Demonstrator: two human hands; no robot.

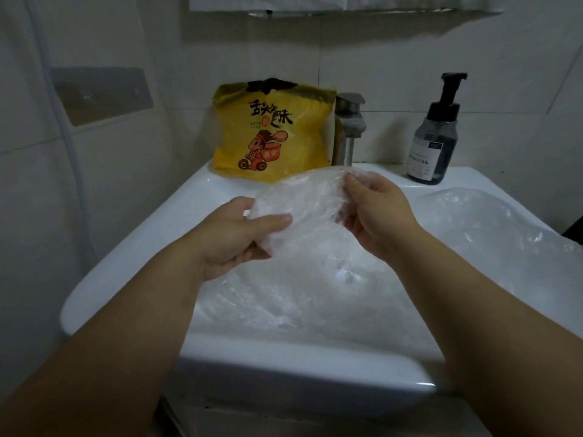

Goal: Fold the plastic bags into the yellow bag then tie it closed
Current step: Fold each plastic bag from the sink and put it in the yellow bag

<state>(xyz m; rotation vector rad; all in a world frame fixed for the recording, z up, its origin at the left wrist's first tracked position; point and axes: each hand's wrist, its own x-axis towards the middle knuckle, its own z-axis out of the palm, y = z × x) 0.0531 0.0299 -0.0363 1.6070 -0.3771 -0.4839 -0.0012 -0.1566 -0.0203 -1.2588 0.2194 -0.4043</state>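
Washbasin [132, 263] against tiled wall [410, 42]: clear plastic bag [303, 203] held over bowl, folding judged under way.

Gripped at both ends: pinched at left end by left hand [233, 234], thumb on top and fingers curled beneath; clamped at right end by right hand [375, 212], fingers bunched on film. Runs long axis lower left to upper right between hands. Faces yellow bag [271, 134] straight ahead, upright on back ledge, well apart from fingertips, mouth not seen open; right hand further forward, judged nearer. More crumpled film [299, 294] below in bowl; second clear bag [489, 222] on right rim. Beyond: tap [347, 130] just beside yellow bag, pump bottle [435, 143] right of tap.
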